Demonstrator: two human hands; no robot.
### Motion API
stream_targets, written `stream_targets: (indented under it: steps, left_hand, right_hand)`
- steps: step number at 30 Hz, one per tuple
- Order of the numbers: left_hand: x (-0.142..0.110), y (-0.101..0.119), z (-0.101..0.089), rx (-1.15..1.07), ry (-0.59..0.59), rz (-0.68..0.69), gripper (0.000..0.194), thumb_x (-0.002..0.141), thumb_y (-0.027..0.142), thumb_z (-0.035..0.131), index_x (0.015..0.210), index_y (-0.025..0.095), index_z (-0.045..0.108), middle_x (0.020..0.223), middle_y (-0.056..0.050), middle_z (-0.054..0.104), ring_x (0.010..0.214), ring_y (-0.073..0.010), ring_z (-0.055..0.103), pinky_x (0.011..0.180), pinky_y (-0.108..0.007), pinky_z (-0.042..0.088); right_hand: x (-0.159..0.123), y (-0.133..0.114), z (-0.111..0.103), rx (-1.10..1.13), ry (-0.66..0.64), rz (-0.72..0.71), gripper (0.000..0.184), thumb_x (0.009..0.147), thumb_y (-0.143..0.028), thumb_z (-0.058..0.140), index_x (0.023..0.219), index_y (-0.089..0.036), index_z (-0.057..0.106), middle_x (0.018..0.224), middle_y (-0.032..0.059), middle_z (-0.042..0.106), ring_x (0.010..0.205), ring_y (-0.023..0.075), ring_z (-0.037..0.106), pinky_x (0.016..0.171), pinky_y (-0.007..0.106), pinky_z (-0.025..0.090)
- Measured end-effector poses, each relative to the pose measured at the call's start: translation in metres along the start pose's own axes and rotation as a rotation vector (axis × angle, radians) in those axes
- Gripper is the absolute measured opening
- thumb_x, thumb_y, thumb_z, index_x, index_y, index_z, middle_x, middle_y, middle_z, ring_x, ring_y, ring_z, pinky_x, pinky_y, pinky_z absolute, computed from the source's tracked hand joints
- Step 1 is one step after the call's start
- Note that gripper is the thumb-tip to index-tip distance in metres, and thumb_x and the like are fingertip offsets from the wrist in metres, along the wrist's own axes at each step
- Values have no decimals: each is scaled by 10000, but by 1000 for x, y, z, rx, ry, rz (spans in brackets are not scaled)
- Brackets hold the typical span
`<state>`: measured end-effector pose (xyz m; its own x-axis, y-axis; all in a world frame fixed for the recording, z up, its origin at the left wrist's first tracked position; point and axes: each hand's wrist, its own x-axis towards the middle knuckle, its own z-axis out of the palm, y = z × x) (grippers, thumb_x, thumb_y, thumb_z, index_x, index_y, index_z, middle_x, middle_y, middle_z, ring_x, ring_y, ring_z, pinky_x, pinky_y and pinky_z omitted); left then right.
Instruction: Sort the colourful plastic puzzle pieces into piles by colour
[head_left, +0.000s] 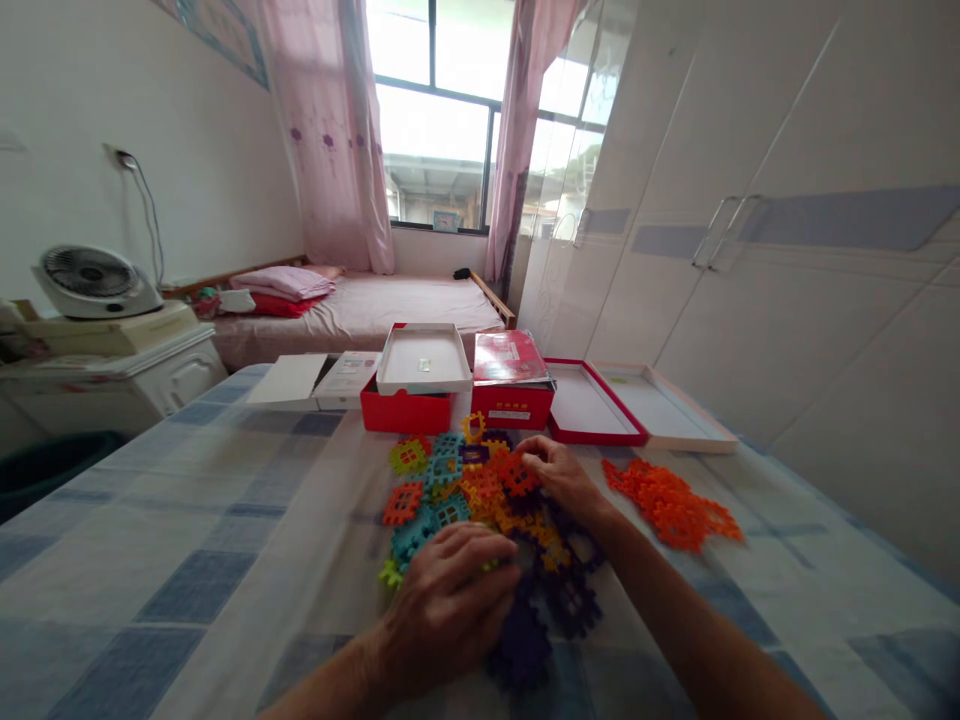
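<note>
A mixed heap of plastic interlocking building pieces [444, 465] in teal, yellow, orange, green and dark purple lies on the checked cloth. My right hand [559, 475] reaches to the heap's right side, thumb and fingers closed on the edge of an orange window-shaped piece [517, 474]. My left hand [457, 600] rests over the near part of the heap with fingers curled; what lies under them is hidden. Dark purple pieces [574, 600] spread between my forearms. Off to the right is a separate pile of orange pieces [675, 505].
Behind the heap stand a red box with a white lid [424, 360] on it and another red box [512, 400]. Shallow trays [637, 435] sit at the right, an open white box [292, 382] at the left. A bed, a fan [94, 280] and a wardrobe are beyond.
</note>
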<state>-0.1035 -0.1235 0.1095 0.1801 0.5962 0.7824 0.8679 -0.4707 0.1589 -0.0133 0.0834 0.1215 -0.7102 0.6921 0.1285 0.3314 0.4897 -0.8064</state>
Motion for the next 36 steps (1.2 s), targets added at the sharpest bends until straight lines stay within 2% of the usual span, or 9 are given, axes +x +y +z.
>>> stream_targets:
  steps: [4,7,11,16,20,23,28,33,36]
  left_hand:
    - [-6,-19,-16,48,144,-161,290,788,47,540,1029,199,597,1018,-65,639,980,-156,584,876,-311,469]
    - [-11,-29,-20,60,191,-244,284,793,55,536,1020,211,607,1035,-63,629,981,-159,588,883,-316,467]
    - [-14,-43,-19,18,245,-424,214,833,128,503,981,223,625,1081,-64,602,1008,-170,576,873,-311,469]
    - [-16,-67,-15,-82,336,-766,222,876,268,440,906,202,649,1109,-51,574,1033,-171,556,902,-297,442]
    - [-20,-81,-10,-132,331,-935,282,865,338,428,891,181,660,1093,-57,578,1018,-184,556,892,-300,444]
    - [-23,-84,-5,-131,266,-954,291,860,347,430,909,181,663,1123,-58,569,1048,-187,540,932,-313,416]
    - [-25,-81,0,-101,189,-937,295,853,352,441,921,183,674,1115,-61,582,1041,-193,553,926,-323,425]
    - [-27,-78,1,-92,141,-918,291,847,344,453,954,190,676,1142,-69,573,1063,-202,550,951,-351,422]
    - [-27,-78,2,-85,144,-913,287,850,335,450,960,193,674,1140,-68,574,1068,-202,547,955,-357,421]
  right_hand:
    - [7,10,16,-95,35,-10,190,721,-295,542,859,-168,569,828,43,630,741,168,573,677,267,426]
    - [3,15,22,-140,49,-28,271,703,-308,586,929,-163,555,865,55,635,772,184,579,695,278,426]
    - [0,14,16,-124,35,-60,390,712,-324,600,1062,-157,560,989,73,643,836,190,592,728,279,435]
    - [-3,5,-3,-63,-20,-31,305,774,-429,539,811,-148,652,760,35,653,721,178,580,649,267,425]
    - [-9,-7,-3,92,-45,-37,341,804,-452,502,837,-140,637,768,28,638,727,165,572,642,251,429]
    - [-15,-13,12,-15,-82,-108,253,793,-382,529,827,-152,630,790,25,628,767,166,564,695,259,420]
    - [-21,-17,37,-236,-7,-152,174,768,-281,556,885,-167,614,879,53,609,883,199,539,796,301,402]
    - [-23,-18,43,-302,-9,-307,119,733,-174,580,850,-194,592,995,50,589,1002,209,482,892,324,363]
    - [-24,-16,43,-265,-12,-351,78,729,-148,570,796,-189,564,995,49,545,957,187,496,872,306,382]
